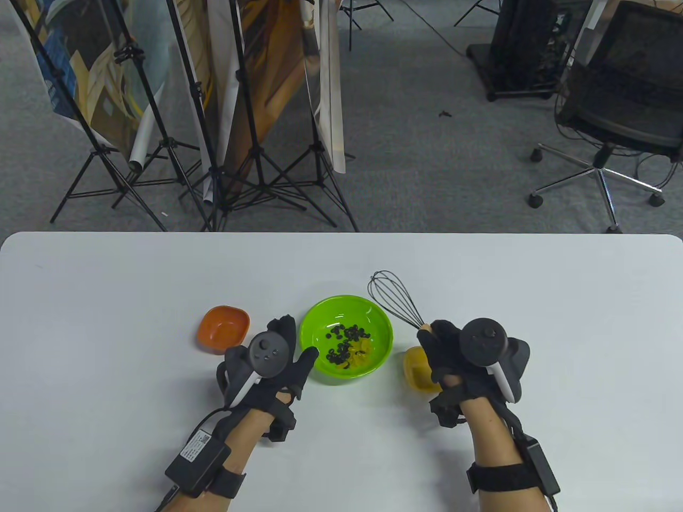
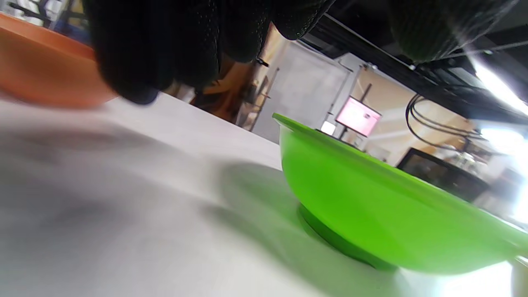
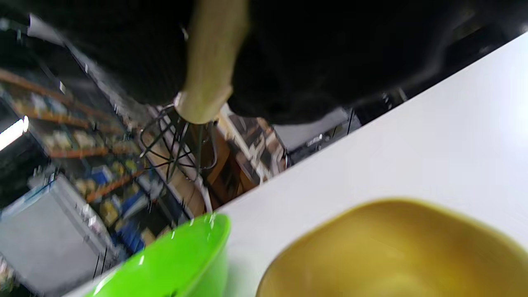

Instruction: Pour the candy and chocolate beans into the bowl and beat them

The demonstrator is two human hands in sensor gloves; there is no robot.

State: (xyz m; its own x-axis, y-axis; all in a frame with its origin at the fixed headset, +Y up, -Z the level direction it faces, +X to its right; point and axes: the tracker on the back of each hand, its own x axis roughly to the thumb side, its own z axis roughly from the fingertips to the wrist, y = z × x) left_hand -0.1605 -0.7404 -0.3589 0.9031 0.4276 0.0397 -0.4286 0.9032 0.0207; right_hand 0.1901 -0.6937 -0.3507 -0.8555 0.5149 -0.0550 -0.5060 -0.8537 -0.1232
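Right hand (image 1: 453,354): I have my fingers curled round the wooden handle of the whisk (image 1: 395,298). The wrist view shows the handle running out from under my glove, wires beyond it.
Whisk: its wire head points up and away from my right hand, toward the far side. It hangs over the far right rim of the bowl (image 1: 381,325). I cannot tell whether the wires touch the rim.
Left hand (image 1: 283,354): the fingers look loosely bent and grip nothing. My thumb tip lies at the bowl's near left rim; whether it touches, I cannot tell. In the wrist view my fingertips (image 2: 136,82) hang just over the table (image 1: 106,320).
Bowl: green, between my two hands, just right of my left hand and just left of my right. It stands upright on the table.
Beans (image 1: 344,341): dark, loose in the bottom of the bowl.
Candy (image 1: 364,352): yellow pieces in the bowl, mixed in beside the beans, on the side toward my right hand.
Orange dish (image 1: 223,328): just beyond and left of my left hand, apart from the bowl.
Yellow dish (image 1: 417,369): directly under my right hand, partly hidden by it, just beside the bowl.
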